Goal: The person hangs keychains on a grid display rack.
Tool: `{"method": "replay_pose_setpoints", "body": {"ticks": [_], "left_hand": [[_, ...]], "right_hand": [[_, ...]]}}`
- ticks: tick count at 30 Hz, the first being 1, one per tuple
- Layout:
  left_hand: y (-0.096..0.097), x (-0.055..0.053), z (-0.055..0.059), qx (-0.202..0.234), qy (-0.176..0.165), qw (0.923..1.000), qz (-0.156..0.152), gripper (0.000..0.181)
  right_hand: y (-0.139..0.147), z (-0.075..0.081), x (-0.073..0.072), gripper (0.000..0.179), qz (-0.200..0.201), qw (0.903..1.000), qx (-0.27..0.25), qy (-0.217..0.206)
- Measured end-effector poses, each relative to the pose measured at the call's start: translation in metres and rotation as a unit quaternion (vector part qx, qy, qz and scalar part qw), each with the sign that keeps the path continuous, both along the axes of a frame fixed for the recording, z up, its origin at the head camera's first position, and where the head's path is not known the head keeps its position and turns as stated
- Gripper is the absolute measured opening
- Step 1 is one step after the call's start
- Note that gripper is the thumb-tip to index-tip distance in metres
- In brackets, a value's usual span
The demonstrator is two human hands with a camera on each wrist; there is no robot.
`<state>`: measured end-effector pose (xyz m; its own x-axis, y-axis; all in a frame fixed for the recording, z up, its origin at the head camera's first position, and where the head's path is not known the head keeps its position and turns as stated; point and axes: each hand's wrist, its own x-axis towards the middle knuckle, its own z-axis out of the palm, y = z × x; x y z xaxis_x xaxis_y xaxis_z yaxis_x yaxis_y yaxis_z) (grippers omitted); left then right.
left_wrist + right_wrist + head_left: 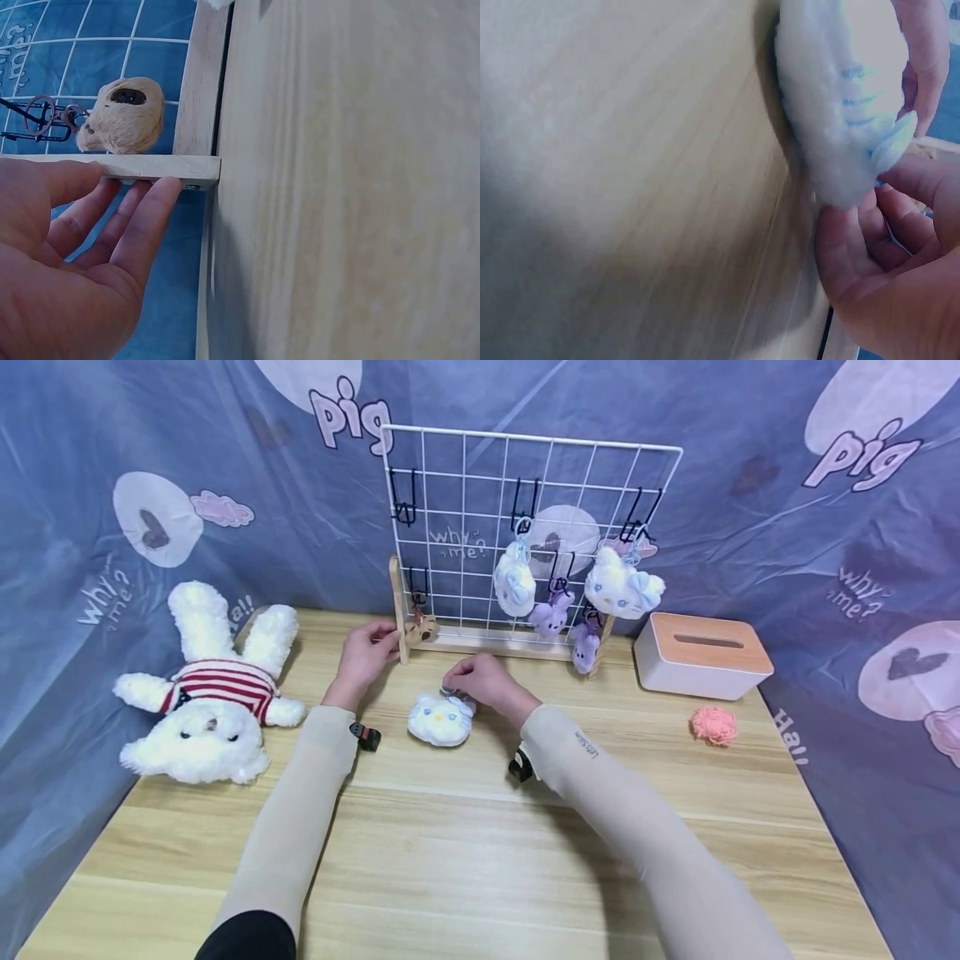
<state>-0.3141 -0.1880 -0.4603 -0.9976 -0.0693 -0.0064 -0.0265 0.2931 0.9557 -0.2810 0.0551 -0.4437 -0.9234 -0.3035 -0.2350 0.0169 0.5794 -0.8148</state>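
Note:
My left hand (365,652) pinches the wooden side post (161,166) of a white wire grid rack (506,437), thumb on one face and fingertips on the other. Just inside that post hangs a small tan plush keychain (131,112) on a black hook. In front of the rack, my right hand (486,681) holds a white plush cat-head keychain (441,722) by its top, near the ring. The plush has blue eyes and a yellow nose. From the right wrist view, its fluffy side (840,105) shows blue whisker lines, and fingertips are at the bow end.
More white plush keychains (619,587) and purple plush keychains (553,614) hang from the rack's black hooks. A white tissue box (678,668) with a wooden lid stands right, behind a pink pompom-like puff (714,726). On the left lies a white teddy bear (206,739) in a striped shirt.

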Motion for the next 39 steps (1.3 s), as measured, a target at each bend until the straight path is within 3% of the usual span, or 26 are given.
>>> {"method": "replay_pose_setpoints", "body": {"ticks": [13,21,30,39], "left_hand": [[-0.001,0.000,0.000,-0.006,-0.003,1.0000,-0.003,0.038],[-0.001,0.000,0.000,-0.006,-0.005,1.0000,-0.004,0.039],[-0.001,0.001,0.000,-0.006,-0.003,1.0000,-0.004,0.039],[-0.001,0.001,0.001,-0.012,-0.003,0.9999,-0.004,0.040]], "right_hand": [[-0.012,0.020,0.014,0.017,0.018,0.9982,0.010,0.057],[-0.012,0.033,0.022,0.014,0.034,0.9977,-0.007,0.058],[-0.013,0.044,0.031,0.015,0.059,0.9941,-0.011,0.090],[-0.013,0.055,0.037,0.015,0.066,0.9936,-0.044,0.081]]}}
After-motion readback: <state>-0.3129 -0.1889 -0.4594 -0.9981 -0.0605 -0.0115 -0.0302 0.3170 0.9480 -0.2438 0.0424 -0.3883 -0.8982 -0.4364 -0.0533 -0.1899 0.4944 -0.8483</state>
